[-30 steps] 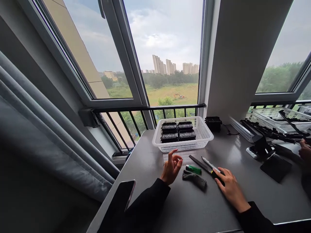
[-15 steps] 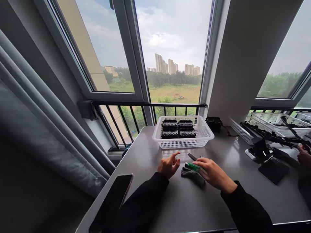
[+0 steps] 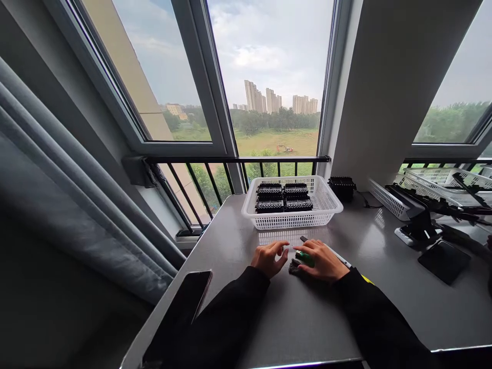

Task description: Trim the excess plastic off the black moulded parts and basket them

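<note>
My left hand (image 3: 270,259) is above the table, its thumb and forefinger curled close together at a small pale thing (image 3: 291,247) too tiny to name. From the other side, the forefinger of my right hand (image 3: 321,260) reaches to that same spot, with its thumb held apart lower down. Partly under my right hand lies a green object (image 3: 305,257), its kind hidden by the fingers. A crumpled dark grey cloth (image 3: 294,267) is below it. Behind the right hand rests a slim tool with a dark flat tip (image 3: 303,239) and a pale handle (image 3: 340,256).
A white plastic basket (image 3: 292,222) holding several black ribbed parts (image 3: 300,204) stands by the window railing. A phone (image 3: 179,312) lies at left. On the right are a black block (image 3: 342,188), a device stand (image 3: 415,233), a black pad (image 3: 444,261) and more baskets (image 3: 388,200).
My right hand has moved left toward my left hand, covering more of the green object and cloth. My left thumb and forefinger have drawn closer together. The view has shifted slightly.
</note>
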{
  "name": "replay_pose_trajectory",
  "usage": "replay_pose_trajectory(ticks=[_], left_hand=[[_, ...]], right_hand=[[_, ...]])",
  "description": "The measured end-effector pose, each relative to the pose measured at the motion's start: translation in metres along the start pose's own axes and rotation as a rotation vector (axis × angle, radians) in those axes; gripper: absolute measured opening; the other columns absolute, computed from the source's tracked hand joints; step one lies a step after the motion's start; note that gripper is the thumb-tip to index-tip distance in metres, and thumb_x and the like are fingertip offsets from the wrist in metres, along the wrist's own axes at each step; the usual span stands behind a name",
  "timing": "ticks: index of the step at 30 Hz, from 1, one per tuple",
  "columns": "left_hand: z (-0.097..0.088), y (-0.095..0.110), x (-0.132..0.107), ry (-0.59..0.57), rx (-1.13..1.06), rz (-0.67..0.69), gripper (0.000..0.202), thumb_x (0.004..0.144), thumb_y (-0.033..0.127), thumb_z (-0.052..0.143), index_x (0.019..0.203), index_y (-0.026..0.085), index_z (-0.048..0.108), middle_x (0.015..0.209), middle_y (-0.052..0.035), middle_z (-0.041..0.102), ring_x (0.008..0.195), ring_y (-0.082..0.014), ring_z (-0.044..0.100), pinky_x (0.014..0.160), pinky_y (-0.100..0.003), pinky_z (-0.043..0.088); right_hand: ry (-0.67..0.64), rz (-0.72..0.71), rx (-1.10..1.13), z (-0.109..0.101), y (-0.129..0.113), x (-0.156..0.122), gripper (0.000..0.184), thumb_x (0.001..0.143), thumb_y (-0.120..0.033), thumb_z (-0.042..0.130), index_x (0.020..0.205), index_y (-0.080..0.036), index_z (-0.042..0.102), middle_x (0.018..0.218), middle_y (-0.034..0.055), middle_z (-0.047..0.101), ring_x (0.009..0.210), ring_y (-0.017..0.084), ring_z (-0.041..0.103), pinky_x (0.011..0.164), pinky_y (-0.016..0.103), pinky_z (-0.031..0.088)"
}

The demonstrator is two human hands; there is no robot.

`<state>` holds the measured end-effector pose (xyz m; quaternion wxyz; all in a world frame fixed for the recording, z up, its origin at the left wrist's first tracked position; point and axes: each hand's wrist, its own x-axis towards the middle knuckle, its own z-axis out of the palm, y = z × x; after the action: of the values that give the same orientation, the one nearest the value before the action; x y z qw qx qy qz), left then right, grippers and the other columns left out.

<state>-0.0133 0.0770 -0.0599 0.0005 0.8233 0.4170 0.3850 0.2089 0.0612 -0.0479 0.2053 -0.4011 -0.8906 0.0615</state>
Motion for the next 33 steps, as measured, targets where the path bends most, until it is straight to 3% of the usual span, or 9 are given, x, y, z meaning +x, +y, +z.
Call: replay_pose_trajectory(ticks=[2, 4, 7, 11, 18, 24, 33], left_hand=[[0.0, 0.001, 0.0, 0.0, 0.001, 0.004, 0.021, 0.084, 0.025, 0.053, 0.098, 0.019, 0.069, 0.066, 0.0008, 0.066, 0.057, -0.0112, 0.062, 0.061, -0.022, 0.048], [0.0, 0.002, 0.0, 0.001, 0.008, 0.004, 0.021, 0.085, 0.025, 0.053, 0.098, 0.02, 0.068, 0.065, 0.0012, 0.066, 0.057, -0.011, 0.062, 0.061, -0.022, 0.048], [0.0, 0.002, 0.0, 0.015, 0.008, 0.008, 0.02, 0.084, 0.023, 0.053, 0.097, 0.019, 0.068, 0.065, 0.0014, 0.065, 0.057, -0.0108, 0.061, 0.06, -0.022, 0.047], [0.001, 0.001, -0.001, 0.029, -0.002, 0.011, 0.019, 0.084, 0.022, 0.054, 0.096, 0.019, 0.069, 0.064, 0.0018, 0.064, 0.056, -0.0105, 0.061, 0.059, -0.021, 0.047], [0.002, 0.0, -0.001, 0.039, -0.009, 0.024, 0.019, 0.084, 0.022, 0.053, 0.094, 0.019, 0.068, 0.063, 0.0025, 0.063, 0.053, -0.0092, 0.058, 0.055, -0.02, 0.044], [0.002, 0.001, -0.001, 0.054, -0.015, 0.033, 0.018, 0.085, 0.02, 0.053, 0.093, 0.018, 0.068, 0.062, 0.0032, 0.062, 0.051, -0.008, 0.055, 0.054, -0.019, 0.043], [0.003, 0.0, -0.001, 0.077, 0.0, 0.041, 0.016, 0.084, 0.019, 0.054, 0.092, 0.018, 0.068, 0.061, 0.0043, 0.061, 0.047, -0.0068, 0.052, 0.055, -0.019, 0.043]], right_hand=[[0.043, 0.032, -0.012, 0.001, 0.005, 0.0, 0.056, 0.079, -0.043, 0.072, 0.13, -0.024, 0.056, 0.113, 0.0084, 0.064, 0.103, 0.025, 0.057, 0.092, 0.039, 0.043], [0.096, 0.096, -0.036, 0.002, 0.012, 0.0, 0.05, 0.084, -0.047, 0.066, 0.127, -0.023, 0.058, 0.111, 0.0089, 0.064, 0.102, 0.025, 0.057, 0.091, 0.039, 0.043], [0.175, 0.25, -0.128, 0.002, 0.02, -0.002, 0.03, 0.095, -0.038, 0.052, 0.117, -0.022, 0.064, 0.105, 0.0089, 0.066, 0.1, 0.025, 0.057, 0.088, 0.038, 0.042], [0.234, 0.5, -0.246, -0.003, 0.026, -0.008, 0.025, 0.095, -0.026, 0.048, 0.11, -0.019, 0.067, 0.103, 0.0095, 0.067, 0.1, 0.026, 0.059, 0.084, 0.037, 0.041], [0.06, 0.815, -0.269, -0.011, 0.029, -0.014, 0.028, 0.096, -0.024, 0.04, 0.099, -0.022, 0.068, 0.096, 0.0078, 0.07, 0.088, 0.022, 0.066, 0.066, 0.029, 0.041], [-0.009, 0.872, -0.261, -0.009, 0.025, -0.01, 0.026, 0.095, -0.035, 0.044, 0.095, -0.023, 0.067, 0.098, 0.0052, 0.071, 0.092, 0.021, 0.066, 0.068, 0.027, 0.041], [-0.081, 0.845, -0.2, -0.009, 0.029, -0.014, 0.025, 0.092, -0.039, 0.049, 0.098, -0.024, 0.068, 0.1, 0.0047, 0.071, 0.097, 0.023, 0.065, 0.069, 0.028, 0.042]])
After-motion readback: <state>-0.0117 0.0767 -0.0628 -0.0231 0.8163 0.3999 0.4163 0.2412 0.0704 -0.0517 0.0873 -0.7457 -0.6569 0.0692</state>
